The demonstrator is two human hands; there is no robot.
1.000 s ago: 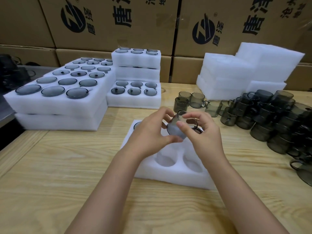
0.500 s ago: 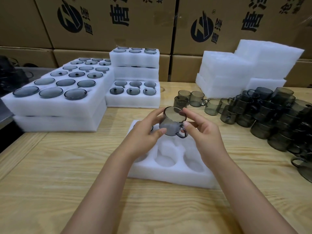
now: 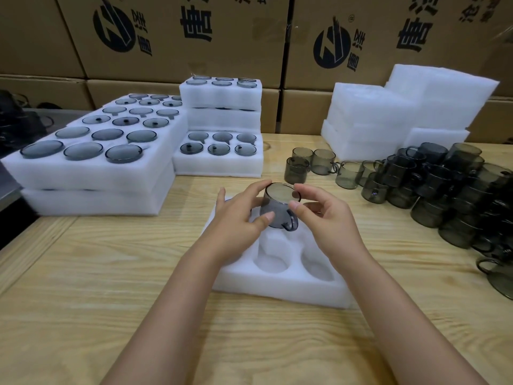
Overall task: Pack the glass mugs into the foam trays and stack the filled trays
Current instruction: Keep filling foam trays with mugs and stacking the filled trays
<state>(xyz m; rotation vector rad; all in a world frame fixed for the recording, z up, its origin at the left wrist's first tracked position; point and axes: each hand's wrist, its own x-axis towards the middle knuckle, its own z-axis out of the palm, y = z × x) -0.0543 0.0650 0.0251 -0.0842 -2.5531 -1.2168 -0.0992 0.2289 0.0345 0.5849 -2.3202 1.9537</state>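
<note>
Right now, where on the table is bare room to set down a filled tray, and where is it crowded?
Bare wood lies at near left, bordered by the stacked filled trays behind and the open foam tray on its right. More bare wood lies in front of that tray. The right side is crowded with loose mugs.

Open desk [image 3: 97,287] lies front-left, from the near edge up to the filled tray stacks [image 3: 91,176], which wall off the left and rear-left. A bare strip runs between the foam tray [image 3: 277,291] and the loose mug pile [image 3: 458,201], which blocks the right side. Empty foam stacks [image 3: 369,118] and cardboard boxes [image 3: 194,37] close the rear. Above the tray, the left hand [image 3: 236,220], right hand [image 3: 330,218] and the mug [image 3: 277,207] they hold occupy the far row. Two near pockets [image 3: 272,263] stand unobstructed.
</note>
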